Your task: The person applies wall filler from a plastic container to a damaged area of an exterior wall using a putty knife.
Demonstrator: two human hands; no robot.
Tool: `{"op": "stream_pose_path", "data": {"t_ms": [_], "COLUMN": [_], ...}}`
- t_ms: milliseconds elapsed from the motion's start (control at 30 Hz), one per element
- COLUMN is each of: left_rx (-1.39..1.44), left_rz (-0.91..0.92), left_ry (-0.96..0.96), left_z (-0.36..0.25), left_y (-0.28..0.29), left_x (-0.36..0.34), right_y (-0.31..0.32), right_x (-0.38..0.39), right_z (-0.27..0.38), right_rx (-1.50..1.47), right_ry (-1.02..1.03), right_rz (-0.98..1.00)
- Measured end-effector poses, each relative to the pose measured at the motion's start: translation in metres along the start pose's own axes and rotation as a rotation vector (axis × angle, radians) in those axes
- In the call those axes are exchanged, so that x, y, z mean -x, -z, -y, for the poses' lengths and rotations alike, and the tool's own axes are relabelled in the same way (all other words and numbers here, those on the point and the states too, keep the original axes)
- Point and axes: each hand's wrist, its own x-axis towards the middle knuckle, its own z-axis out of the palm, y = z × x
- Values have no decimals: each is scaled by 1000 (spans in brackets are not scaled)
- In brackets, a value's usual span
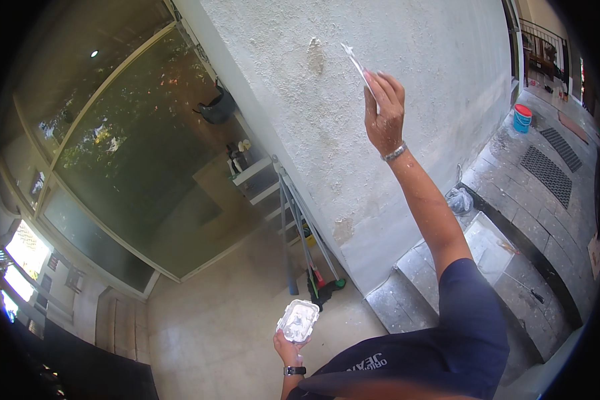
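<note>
My right hand (385, 110) is raised in front of a rough white wall (407, 60). Its fingers are closed round a slim putty knife (355, 61), seen nearly edge-on, with white paste on its tip. Just left of that tip the wall has a chipped, beige-grey patch (315, 57); whether the tool touches the wall I cannot tell. Low down, my left hand (289, 348) grips the near side of a small white tub (305, 303). White paste smears its inside.
A stepladder (290, 230) leans by the wall's corner, beside a large glass pane (147, 153). Grey steps (407, 297) lie below right, with a plastic bag (459, 200) above them. Farther off stand a blue bucket with a red lid (522, 119) and dark mats (547, 175).
</note>
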Motion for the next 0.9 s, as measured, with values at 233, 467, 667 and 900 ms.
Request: {"op": "stream_pose_path", "data": {"t_ms": [233, 467, 667, 900], "left_rx": [-320, -339, -280, -39], "left_rz": [87, 104, 91, 58], "left_ry": [-194, -148, -100, 42], "left_z": [8, 25, -10, -3], "left_y": [-22, 7, -26, -29], "left_x": [7, -13, -9, -7], "right_y": [-55, -42, -12, 46], "right_x": [-21, 2, 26, -12], "right_z": [12, 16, 14, 22], "right_rx": [164, 310, 279, -499], "right_ry": [239, 330, 357, -426], "right_rz": [194, 444, 540, 595]}}
